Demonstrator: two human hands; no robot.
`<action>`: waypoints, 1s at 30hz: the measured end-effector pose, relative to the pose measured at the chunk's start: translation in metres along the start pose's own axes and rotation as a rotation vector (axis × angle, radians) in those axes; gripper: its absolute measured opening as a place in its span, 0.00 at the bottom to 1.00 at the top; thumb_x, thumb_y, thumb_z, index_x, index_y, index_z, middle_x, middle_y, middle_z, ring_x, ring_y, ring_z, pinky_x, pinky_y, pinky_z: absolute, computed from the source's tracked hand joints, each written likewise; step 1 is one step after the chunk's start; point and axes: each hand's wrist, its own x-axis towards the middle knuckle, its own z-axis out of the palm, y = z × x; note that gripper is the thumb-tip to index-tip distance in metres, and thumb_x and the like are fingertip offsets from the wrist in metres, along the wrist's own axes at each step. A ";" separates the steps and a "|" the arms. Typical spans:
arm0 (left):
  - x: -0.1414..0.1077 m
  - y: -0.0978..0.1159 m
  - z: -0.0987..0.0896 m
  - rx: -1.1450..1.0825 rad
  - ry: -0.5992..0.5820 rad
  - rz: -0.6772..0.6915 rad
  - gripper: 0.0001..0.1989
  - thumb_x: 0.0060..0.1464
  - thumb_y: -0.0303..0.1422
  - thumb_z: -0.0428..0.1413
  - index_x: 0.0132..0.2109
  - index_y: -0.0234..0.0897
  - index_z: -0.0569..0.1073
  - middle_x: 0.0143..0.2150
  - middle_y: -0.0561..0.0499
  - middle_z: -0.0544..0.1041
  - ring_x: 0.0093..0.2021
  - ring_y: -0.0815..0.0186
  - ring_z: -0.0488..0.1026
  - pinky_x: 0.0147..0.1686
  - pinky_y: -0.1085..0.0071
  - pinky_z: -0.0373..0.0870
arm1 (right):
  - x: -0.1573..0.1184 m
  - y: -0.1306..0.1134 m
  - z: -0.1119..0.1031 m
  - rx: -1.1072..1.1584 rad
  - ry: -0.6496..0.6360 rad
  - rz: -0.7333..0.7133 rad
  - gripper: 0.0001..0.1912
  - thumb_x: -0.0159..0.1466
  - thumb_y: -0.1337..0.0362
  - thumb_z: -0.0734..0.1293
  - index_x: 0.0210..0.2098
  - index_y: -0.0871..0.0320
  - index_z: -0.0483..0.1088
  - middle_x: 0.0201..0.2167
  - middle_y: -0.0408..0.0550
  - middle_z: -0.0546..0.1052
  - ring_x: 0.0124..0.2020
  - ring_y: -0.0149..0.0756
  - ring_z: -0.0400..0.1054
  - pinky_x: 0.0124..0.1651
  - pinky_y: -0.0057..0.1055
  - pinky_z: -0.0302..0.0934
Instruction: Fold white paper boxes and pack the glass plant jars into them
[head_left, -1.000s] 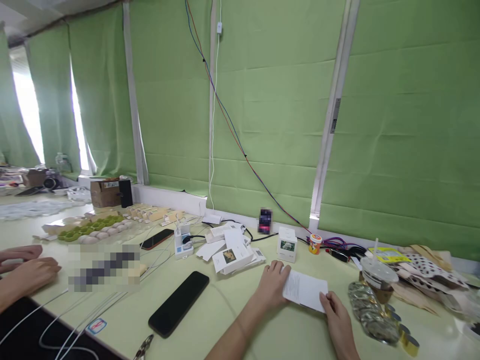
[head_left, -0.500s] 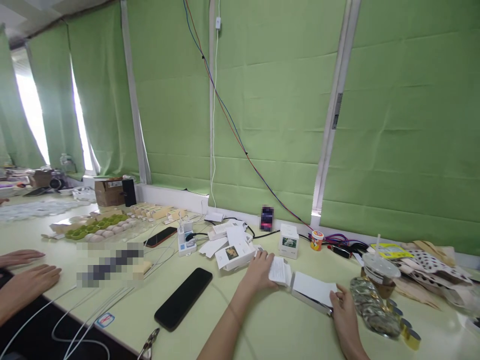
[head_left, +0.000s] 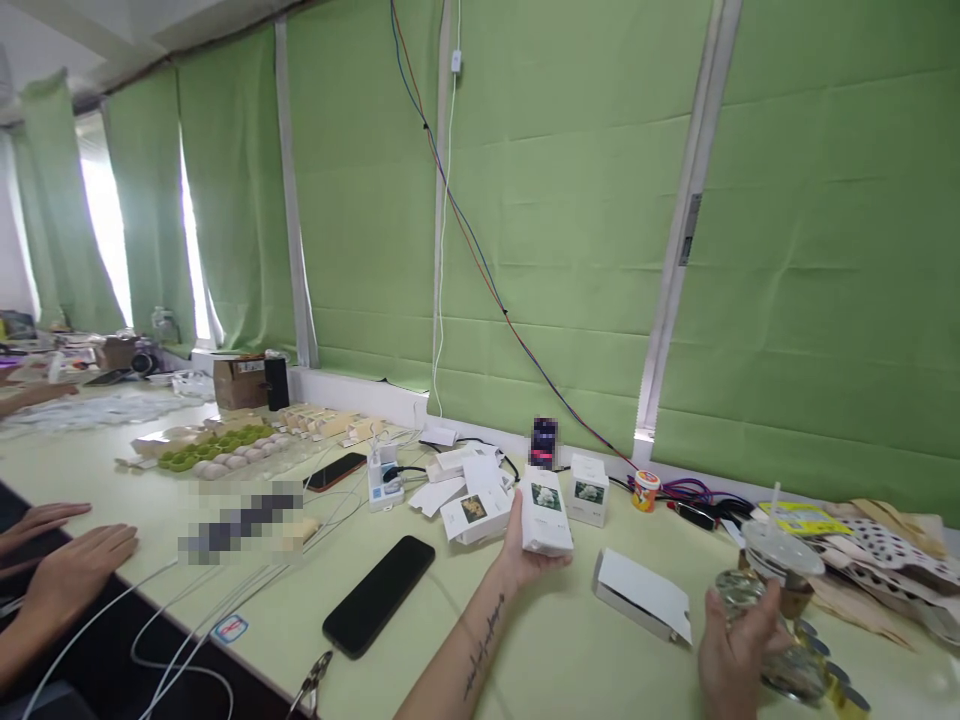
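My left hand (head_left: pixel 517 550) holds up a white carton (head_left: pixel 556 535) with a white-flower picture, fingers wrapped around its side and bottom. At the right, my right hand (head_left: pixel 739 650) curls its thumb and fingers around a clear, shiny rounded piece (head_left: pixel 739 590), the nearest of a row lying on the table. More of these clear pieces (head_left: pixel 795 675) lie beyond the hand, with gold caps (head_left: pixel 847 695) beside them. Between my hands rests a plain white box lid or tray (head_left: pixel 645 590). Another flower-print carton (head_left: pixel 589 490) stands behind the held one.
Flattened white cartons (head_left: pixel 472 500) lie left of centre beside a power strip (head_left: pixel 384 480). A black phone (head_left: pixel 381 595) and pliers (head_left: pixel 311 685) are nearer. A lidded cup (head_left: pixel 780 560) stands right. Another person's hands (head_left: pixel 90 560) rest at the left, near cables and an egg tray (head_left: pixel 217 450).
My left hand has picked up the carton and turned its flower side up. My right hand has let go of the white box and moved right onto the clear pieces.
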 end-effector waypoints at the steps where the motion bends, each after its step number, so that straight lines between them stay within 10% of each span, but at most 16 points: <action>1: -0.001 0.000 0.000 -0.040 0.033 -0.014 0.36 0.47 0.62 0.46 0.44 0.31 0.68 0.33 0.39 0.77 0.32 0.54 0.75 0.33 0.57 0.70 | 0.003 0.004 0.000 -0.005 0.015 0.015 0.45 0.60 0.44 0.56 0.67 0.61 0.35 0.50 0.64 0.57 0.57 0.62 0.42 0.54 0.60 0.46; 6: -0.002 -0.001 0.004 -0.103 0.173 0.011 0.34 0.50 0.59 0.46 0.50 0.33 0.65 0.36 0.40 0.76 0.36 0.51 0.75 0.41 0.51 0.67 | 0.004 0.023 0.006 -0.050 -0.039 -0.058 0.41 0.61 0.46 0.56 0.65 0.63 0.44 0.38 0.55 0.61 0.48 0.57 0.53 0.49 0.55 0.52; 13: 0.004 -0.014 0.008 0.011 0.112 0.013 0.34 0.52 0.59 0.43 0.48 0.33 0.66 0.37 0.41 0.75 0.37 0.53 0.73 0.44 0.54 0.65 | -0.036 0.017 0.032 0.019 -0.452 -0.625 0.19 0.67 0.57 0.54 0.55 0.52 0.61 0.43 0.51 0.68 0.44 0.43 0.65 0.46 0.40 0.61; 17: 0.004 -0.024 0.013 0.054 0.078 0.010 0.36 0.52 0.60 0.42 0.49 0.31 0.67 0.36 0.42 0.75 0.35 0.55 0.73 0.44 0.56 0.65 | -0.051 0.004 0.050 -0.034 -0.463 -0.856 0.21 0.67 0.58 0.55 0.60 0.50 0.58 0.43 0.52 0.69 0.44 0.43 0.66 0.45 0.41 0.64; 30: 0.001 -0.037 0.017 0.043 0.054 0.037 0.33 0.54 0.58 0.43 0.47 0.31 0.68 0.35 0.42 0.77 0.36 0.54 0.74 0.43 0.57 0.65 | -0.054 -0.007 0.054 -0.072 -0.439 -0.895 0.28 0.67 0.62 0.57 0.65 0.51 0.48 0.41 0.54 0.68 0.43 0.44 0.65 0.43 0.43 0.64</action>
